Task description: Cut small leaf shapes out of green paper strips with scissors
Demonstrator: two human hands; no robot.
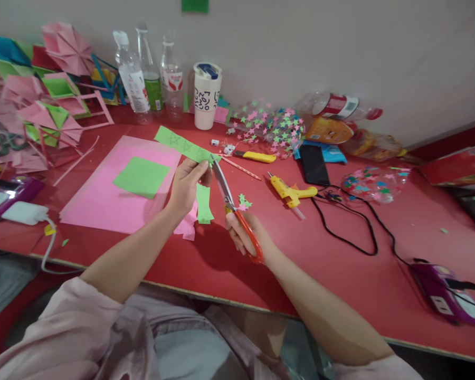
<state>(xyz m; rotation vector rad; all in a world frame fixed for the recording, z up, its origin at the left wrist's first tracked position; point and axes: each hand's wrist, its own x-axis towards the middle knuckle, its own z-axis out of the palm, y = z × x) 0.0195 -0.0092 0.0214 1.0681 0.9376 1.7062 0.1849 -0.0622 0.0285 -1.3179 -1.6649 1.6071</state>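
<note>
Between the fingers of my left hand [188, 184] is the near end of a green paper strip [182, 143] with star outlines drawn on it. My right hand [247, 235] is closed around the orange handles of a pair of scissors [226, 192]. The blade tips meet the strip's end by my left fingertips; whether they are cutting into it I cannot tell. Small cut green stars [244, 201] lie right of the scissors. Below my left hand are green paper offcuts [204, 205] and pink paper scraps [188, 224].
Left lie pink sheets [98, 195] with a green square [141, 177] on top. Bottles [132, 79] and a white cup [206, 97] stand along the wall. A yellow cutter [257, 156], glue gun [291, 191], phone [314, 164] and black cord [340, 248] lie right. Paper crafts [55, 89] crowd the far left.
</note>
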